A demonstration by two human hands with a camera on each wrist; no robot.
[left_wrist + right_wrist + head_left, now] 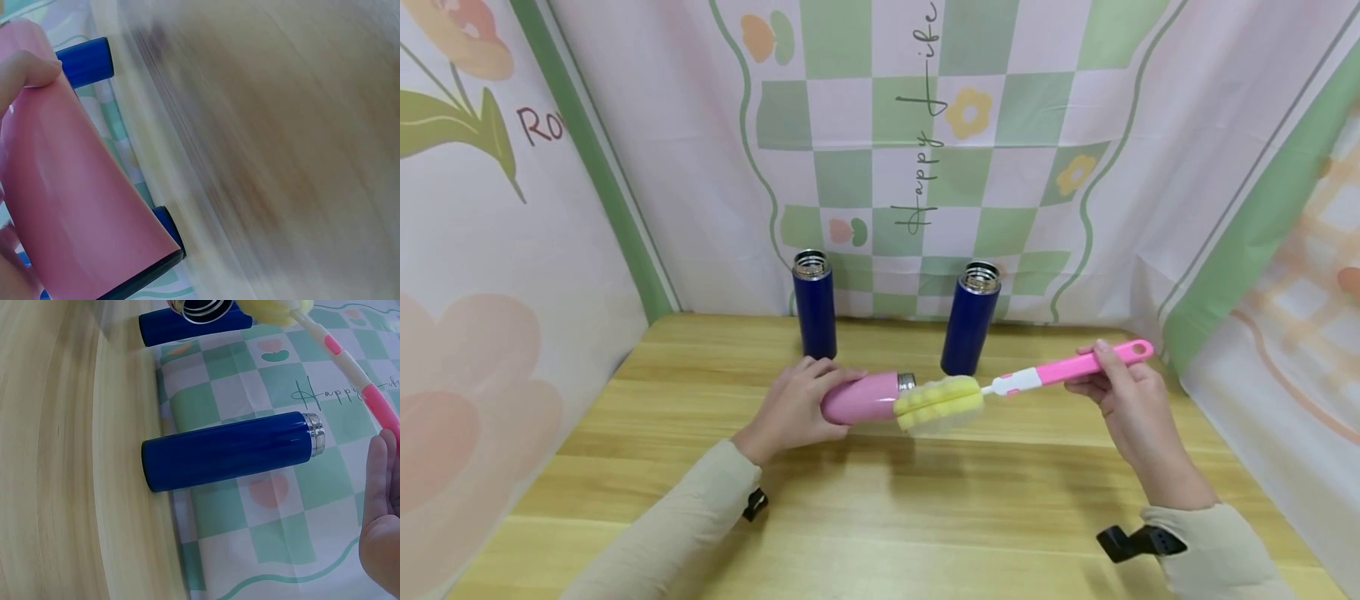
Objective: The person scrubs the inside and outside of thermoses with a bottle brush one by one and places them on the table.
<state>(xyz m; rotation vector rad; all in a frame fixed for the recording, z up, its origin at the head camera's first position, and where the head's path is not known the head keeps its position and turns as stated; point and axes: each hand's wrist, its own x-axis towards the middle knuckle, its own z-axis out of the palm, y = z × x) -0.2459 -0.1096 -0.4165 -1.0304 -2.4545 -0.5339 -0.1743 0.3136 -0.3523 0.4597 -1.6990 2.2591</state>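
My left hand (797, 404) grips a pink thermos bottle (863, 400) that lies nearly sideways above the table. Its bare metal mouth (907, 382) points right, with no lid on it. In the left wrist view the pink bottle (87, 181) shows its dark base, and a thumb lies across its side. My right hand (1131, 408) holds a bottle brush by its pink handle (1086, 365). The brush's yellow sponge head (942, 402) is just outside the bottle mouth, overlapping its lower edge in the head view. The right wrist view shows the sponge head (269, 309) beside the open mouth.
Two dark blue thermos bottles without lids stand upright at the back of the wooden table (880, 533), one on the left (816, 308) and one on the right (972, 321). A green-and-white checked cloth (910, 167) hangs close behind them.
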